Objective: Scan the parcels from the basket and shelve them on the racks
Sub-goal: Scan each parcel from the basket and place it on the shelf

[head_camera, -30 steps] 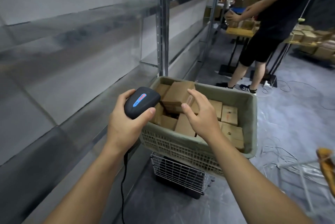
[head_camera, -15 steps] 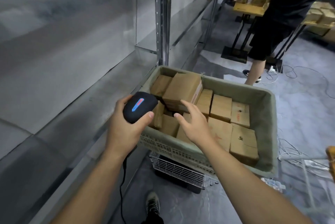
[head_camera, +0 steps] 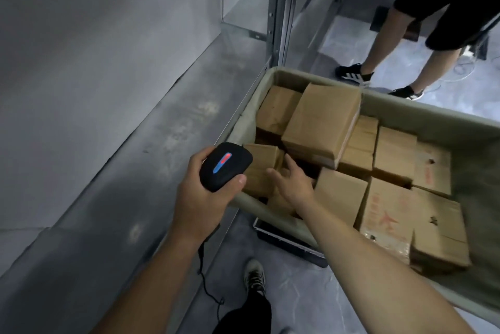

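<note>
Parcels [head_camera: 322, 122] fill basket [head_camera: 422, 117]; left grip [head_camera: 203, 195] clasps scanner [head_camera: 226, 167], while right grip [head_camera: 293, 184], spread and empty, hovers at a box [head_camera: 259, 171] in the basket's 9 o'clock corner. Best lifted squarely, label turned toward the scanner.

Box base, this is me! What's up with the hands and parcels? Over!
Left hand grips scanner. Right hand open, reaching among parcels in basket, none lifted. Big tilted parcel sits atop the pile just beyond it.

A mottled grey floor [head_camera: 303, 290] catches pale light, with thin cables [head_camera: 463, 71] trailing near a bystander [head_camera: 443, 6] in black shorts and trainers.
</note>
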`<state>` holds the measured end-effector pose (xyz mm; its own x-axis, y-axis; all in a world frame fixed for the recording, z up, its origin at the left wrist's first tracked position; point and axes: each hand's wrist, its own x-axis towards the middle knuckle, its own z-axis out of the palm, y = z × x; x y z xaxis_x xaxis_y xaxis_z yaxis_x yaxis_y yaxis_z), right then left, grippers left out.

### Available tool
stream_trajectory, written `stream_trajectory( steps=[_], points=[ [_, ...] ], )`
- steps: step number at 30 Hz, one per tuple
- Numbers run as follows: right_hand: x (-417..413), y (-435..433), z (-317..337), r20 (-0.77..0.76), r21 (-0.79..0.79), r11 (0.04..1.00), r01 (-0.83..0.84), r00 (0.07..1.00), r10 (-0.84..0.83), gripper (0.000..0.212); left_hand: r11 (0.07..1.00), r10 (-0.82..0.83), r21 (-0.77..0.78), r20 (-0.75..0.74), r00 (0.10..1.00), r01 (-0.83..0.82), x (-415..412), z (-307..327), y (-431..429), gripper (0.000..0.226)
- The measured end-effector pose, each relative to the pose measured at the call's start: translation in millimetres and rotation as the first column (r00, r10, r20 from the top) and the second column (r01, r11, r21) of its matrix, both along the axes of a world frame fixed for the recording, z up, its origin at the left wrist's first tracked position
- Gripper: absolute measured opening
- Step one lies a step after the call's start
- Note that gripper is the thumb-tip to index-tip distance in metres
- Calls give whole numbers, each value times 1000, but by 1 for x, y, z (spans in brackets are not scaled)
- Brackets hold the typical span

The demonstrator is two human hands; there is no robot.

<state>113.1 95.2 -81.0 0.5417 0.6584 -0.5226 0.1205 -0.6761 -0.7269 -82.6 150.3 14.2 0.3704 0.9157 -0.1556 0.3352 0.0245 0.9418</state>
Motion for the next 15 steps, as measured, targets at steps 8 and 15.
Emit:
stream_trajectory(
  steps=[8, 15],
  points=[
    [-19, 18, -23, -59, 61, 995, 81, 995, -77, 93, 999, -21, -28, -23, 1000, 20, 0, -5, 19, 55],
    [-21, 5, -17, -104, 171, 975, 139, 987, -123, 80, 999, -19, -38, 10, 1000, 19, 6, -1, 13, 63]
  ],
)
